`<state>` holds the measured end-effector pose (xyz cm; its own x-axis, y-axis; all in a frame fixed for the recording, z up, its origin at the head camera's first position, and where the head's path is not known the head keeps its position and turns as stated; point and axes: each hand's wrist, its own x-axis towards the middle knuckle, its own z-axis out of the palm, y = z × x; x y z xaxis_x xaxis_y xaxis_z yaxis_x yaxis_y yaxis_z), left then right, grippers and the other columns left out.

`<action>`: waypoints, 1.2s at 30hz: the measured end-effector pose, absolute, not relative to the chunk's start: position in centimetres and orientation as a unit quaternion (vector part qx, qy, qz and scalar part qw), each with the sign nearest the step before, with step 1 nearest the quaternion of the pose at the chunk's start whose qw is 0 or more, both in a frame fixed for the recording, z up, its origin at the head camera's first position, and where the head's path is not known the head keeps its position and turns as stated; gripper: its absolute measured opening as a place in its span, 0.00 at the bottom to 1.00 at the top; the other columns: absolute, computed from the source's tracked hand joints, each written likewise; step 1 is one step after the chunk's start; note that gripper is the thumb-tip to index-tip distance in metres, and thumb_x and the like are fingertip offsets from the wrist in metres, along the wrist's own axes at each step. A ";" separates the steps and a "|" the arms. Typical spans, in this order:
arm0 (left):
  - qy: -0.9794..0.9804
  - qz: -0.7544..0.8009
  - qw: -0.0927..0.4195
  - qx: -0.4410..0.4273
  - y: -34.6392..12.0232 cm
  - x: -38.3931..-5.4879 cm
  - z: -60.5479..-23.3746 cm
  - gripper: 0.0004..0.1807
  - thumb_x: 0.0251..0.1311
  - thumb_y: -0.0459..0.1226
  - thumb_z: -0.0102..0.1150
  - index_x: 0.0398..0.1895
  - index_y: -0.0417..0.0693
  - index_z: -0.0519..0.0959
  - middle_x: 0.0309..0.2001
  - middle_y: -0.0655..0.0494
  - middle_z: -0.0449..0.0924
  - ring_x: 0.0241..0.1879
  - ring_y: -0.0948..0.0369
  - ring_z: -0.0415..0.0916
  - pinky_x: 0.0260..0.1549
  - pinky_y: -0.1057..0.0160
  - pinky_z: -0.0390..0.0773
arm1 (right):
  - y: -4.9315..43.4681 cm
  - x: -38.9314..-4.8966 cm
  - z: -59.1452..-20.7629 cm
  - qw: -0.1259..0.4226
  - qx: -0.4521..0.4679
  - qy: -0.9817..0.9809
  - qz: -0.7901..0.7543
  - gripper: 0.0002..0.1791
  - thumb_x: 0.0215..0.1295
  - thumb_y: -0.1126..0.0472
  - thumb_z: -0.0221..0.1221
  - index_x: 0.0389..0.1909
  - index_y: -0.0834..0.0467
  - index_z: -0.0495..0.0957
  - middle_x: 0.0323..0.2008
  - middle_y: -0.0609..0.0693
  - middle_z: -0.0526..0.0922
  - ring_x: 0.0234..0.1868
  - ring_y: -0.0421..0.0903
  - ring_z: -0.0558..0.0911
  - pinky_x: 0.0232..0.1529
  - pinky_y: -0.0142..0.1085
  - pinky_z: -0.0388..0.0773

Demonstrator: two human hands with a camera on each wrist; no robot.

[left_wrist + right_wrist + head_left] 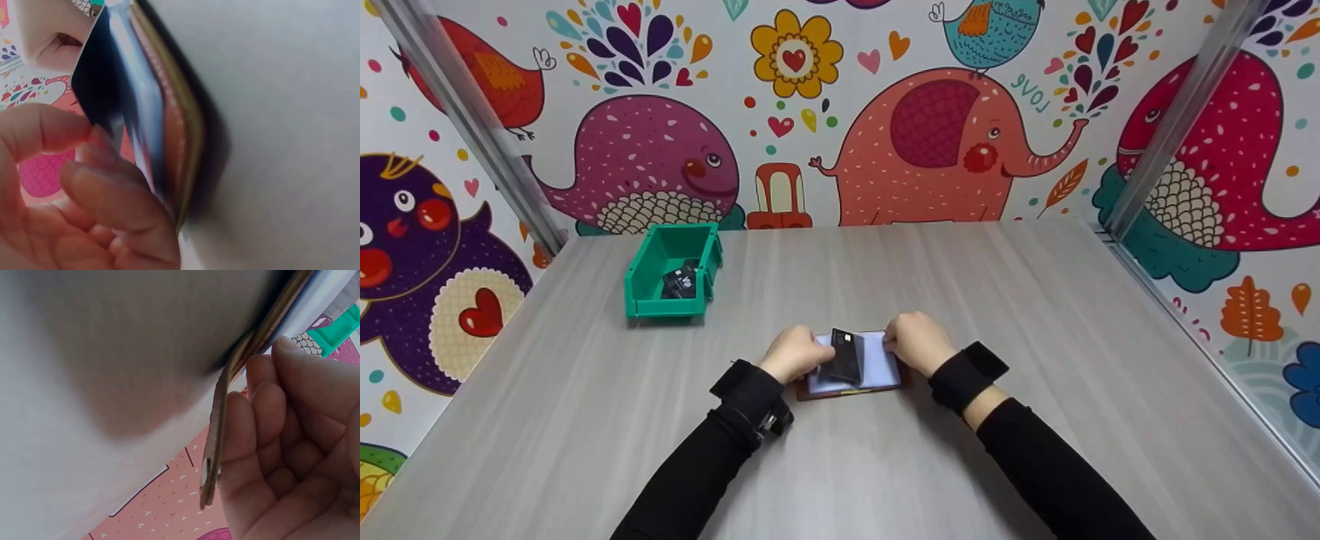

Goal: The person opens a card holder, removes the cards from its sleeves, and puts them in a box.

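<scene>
An open brown card holder (815,394) with clear, pale plastic sleeves (879,364) lies on the table between the hands. My left hand (796,354) pinches a black card (846,358) by its edge with thumb and forefinger; the card stands tilted over the sleeves. In the left wrist view the dark card (98,73) rises beside the stitched brown cover (175,132). My right hand (919,342) pinches the right side of the sleeves between thumb and forefinger. Its other fingers curl beside the holder's strap (216,433) in the right wrist view.
A green bin (666,308) with several black cards (681,281) in it stands at the back left of the wood-grain table (840,480). Walls printed with cartoon animals (930,150) and metal posts (1177,112) bound the table at the back and sides.
</scene>
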<state>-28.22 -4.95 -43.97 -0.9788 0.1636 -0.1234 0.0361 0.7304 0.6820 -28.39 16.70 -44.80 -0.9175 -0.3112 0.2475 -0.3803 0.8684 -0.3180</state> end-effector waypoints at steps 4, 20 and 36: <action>0.920 0.380 0.084 0.042 -5.4 -28.4 -43.9 0.15 0.47 0.36 0.59 0.12 0.51 0.64 0.17 0.57 0.67 0.13 0.63 0.63 0.09 0.70 0.64 | 16.7 -28.4 -44.8 0.098 0.181 -0.961 0.185 0.03 0.50 0.71 0.70 0.24 0.61 0.87 0.27 0.52 0.87 0.32 0.53 0.85 0.36 0.46 0.80; 0.923 0.380 0.063 0.016 -10.2 -30.2 -41.8 0.13 0.55 0.35 0.55 0.15 0.49 0.68 0.18 0.57 0.69 0.17 0.61 0.65 0.17 0.66 0.64 | 16.8 -28.4 -44.8 0.100 0.193 -0.959 0.180 0.03 0.51 0.71 0.70 0.24 0.61 0.88 0.28 0.52 0.87 0.32 0.52 0.85 0.36 0.45 0.81; 0.954 0.298 -0.007 0.001 -16.7 -32.7 -38.8 0.23 0.65 0.37 0.46 0.10 0.52 0.58 0.13 0.60 0.56 0.16 0.60 0.60 0.19 0.62 0.60 | 16.7 -28.5 -44.8 0.088 0.186 -0.962 0.178 0.04 0.52 0.71 0.69 0.23 0.61 0.86 0.26 0.51 0.86 0.31 0.51 0.84 0.36 0.45 0.80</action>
<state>-32.73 -16.67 -38.81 -0.9999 -0.0019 0.0144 0.0066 0.8222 0.5692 -28.48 16.70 -44.83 -0.9152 -0.3272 0.2352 -0.3897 0.8673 -0.3098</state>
